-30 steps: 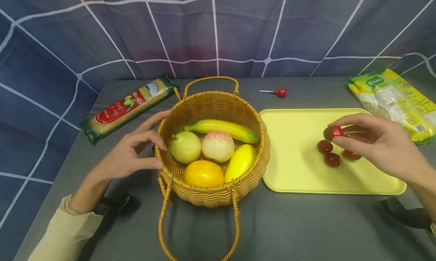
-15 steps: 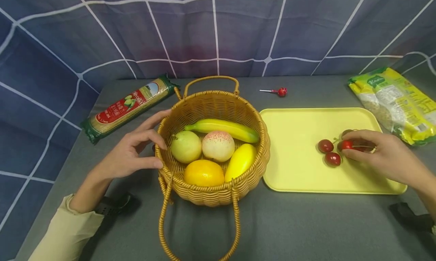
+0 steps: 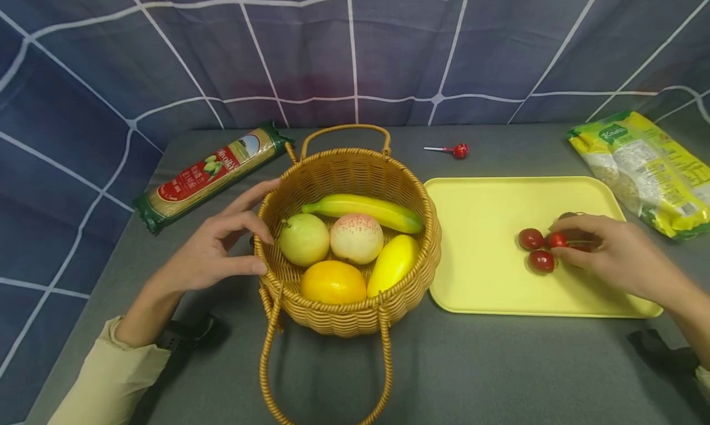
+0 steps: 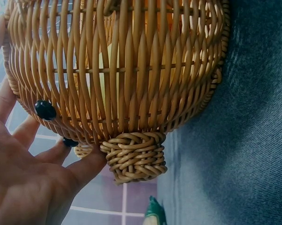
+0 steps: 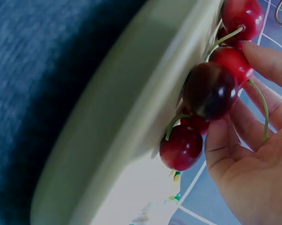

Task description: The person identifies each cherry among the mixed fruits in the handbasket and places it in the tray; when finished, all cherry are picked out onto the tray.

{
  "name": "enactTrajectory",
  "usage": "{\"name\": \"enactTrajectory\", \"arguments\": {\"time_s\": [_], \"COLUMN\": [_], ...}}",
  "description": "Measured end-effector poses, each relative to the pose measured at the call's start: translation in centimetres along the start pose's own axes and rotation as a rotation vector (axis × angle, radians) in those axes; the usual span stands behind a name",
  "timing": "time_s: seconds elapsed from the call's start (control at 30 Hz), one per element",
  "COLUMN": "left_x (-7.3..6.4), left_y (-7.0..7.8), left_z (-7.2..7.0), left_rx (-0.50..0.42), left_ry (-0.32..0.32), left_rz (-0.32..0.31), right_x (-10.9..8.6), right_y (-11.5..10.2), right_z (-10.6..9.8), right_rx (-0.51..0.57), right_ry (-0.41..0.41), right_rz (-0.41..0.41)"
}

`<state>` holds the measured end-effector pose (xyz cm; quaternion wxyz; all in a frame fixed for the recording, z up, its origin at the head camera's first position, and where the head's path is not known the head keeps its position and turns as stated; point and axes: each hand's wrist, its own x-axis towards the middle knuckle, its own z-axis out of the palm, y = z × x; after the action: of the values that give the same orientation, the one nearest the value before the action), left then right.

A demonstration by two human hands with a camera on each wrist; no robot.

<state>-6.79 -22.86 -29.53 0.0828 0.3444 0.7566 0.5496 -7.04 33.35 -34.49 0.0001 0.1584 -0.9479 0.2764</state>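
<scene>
My left hand (image 3: 222, 246) holds the left side of a wicker basket (image 3: 344, 317), fingers bent at the rim. In the left wrist view the thumb lies beside a woven knob (image 4: 136, 157) on the basket's wall, near black beads (image 4: 45, 110). Inside are a banana (image 3: 366, 210), a green pear (image 3: 303, 240), a peach (image 3: 356, 239), an orange fruit (image 3: 333, 283) and a yellow mango-like fruit (image 3: 394, 262). My right hand (image 3: 621, 252) pinches a bright red cherry (image 5: 232, 63) with a stem, low over the yellow tray (image 3: 471, 228). Several darker cherries (image 3: 541, 262) lie around its fingertips.
A pack of spaghetti (image 3: 213, 172) lies at the back left. Behind the tray is a red lollipop (image 3: 460, 151). A yellow-green Knorr bag (image 3: 643, 172) stands at the back right. The basket's front handle (image 3: 326, 422) hangs toward me; a blue checked cloth (image 3: 388, 49) forms the backdrop.
My right hand has lowered the cherry from above the tray down among the others, then shifted it slightly left. The left hand and basket stay put.
</scene>
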Motion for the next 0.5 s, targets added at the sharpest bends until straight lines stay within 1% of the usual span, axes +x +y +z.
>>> {"name": "enactTrajectory", "arguments": {"time_s": [0.2,0.3,0.5], "left_x": [0.04,0.02,-0.11], "left_y": [-0.12,-0.15,-0.3], "left_z": [-0.02,-0.03,-0.1], "left_rx": [-0.001,-0.004,-0.003], "left_ry": [0.0,0.0,0.0], "left_rz": [0.012,0.02,0.029], "right_x": [-0.02,-0.1,-0.17], "right_y": [-0.05,-0.1,-0.74], "right_z": [0.15,0.08,-0.52], "right_rx": [-0.049,-0.06,-0.125], "right_ry": [0.017,0.031,0.061], "right_rz": [-0.031,-0.025,-0.061]}}
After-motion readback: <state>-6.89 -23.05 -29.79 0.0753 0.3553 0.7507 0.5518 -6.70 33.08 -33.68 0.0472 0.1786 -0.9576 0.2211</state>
